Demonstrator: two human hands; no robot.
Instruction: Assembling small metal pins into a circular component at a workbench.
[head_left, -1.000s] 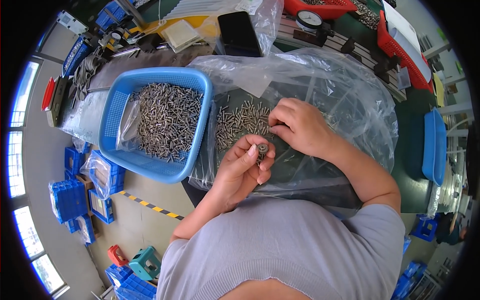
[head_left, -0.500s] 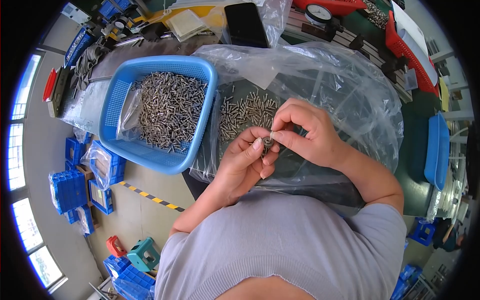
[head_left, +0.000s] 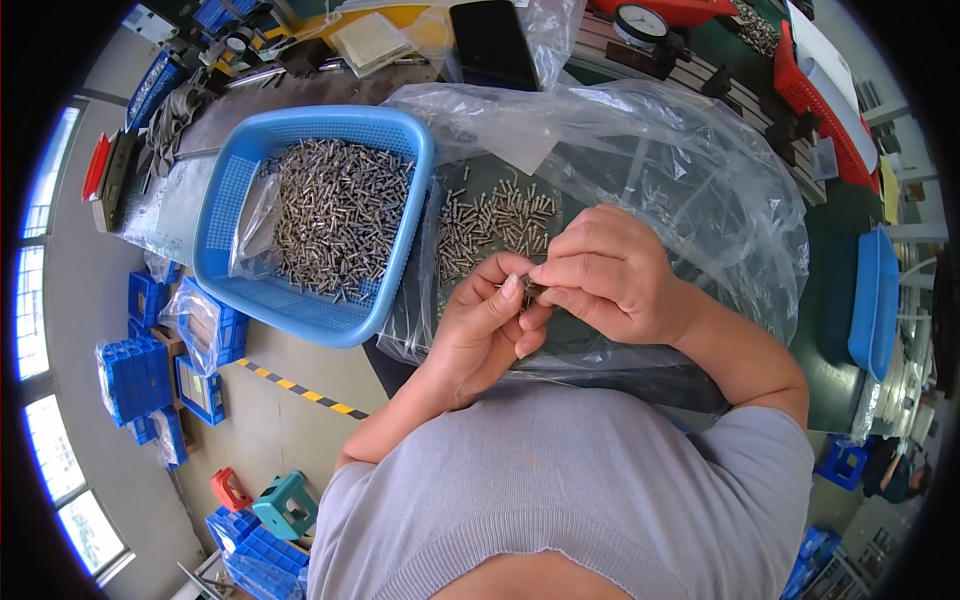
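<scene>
My left hand (head_left: 489, 318) grips a small round metal piece (head_left: 529, 287) between thumb and fingers, just above my lap. The fingers of my right hand (head_left: 622, 280) are pinched together at the same piece, covering most of it. Whether a smaller part sits in the right fingertips is hidden. Just beyond my hands lies a loose spread of small metal pins (head_left: 500, 217) on clear plastic sheeting (head_left: 690, 160). To the left, a blue plastic basket (head_left: 418, 215) holds a heap of similar pins (head_left: 340, 215) and a crumpled clear bag (head_left: 257, 228).
A black phone (head_left: 493, 45) lies at the back edge of the work area. A dial gauge (head_left: 641, 24) stands at the back right, near a red bin (head_left: 815, 100). At the far right is a blue tray (head_left: 873, 300). Blue crates (head_left: 135, 380) stand on the floor at left.
My right hand has turned, and its fingers have closed in over the round metal piece, which showed more of its face before. My left hand has barely moved.
</scene>
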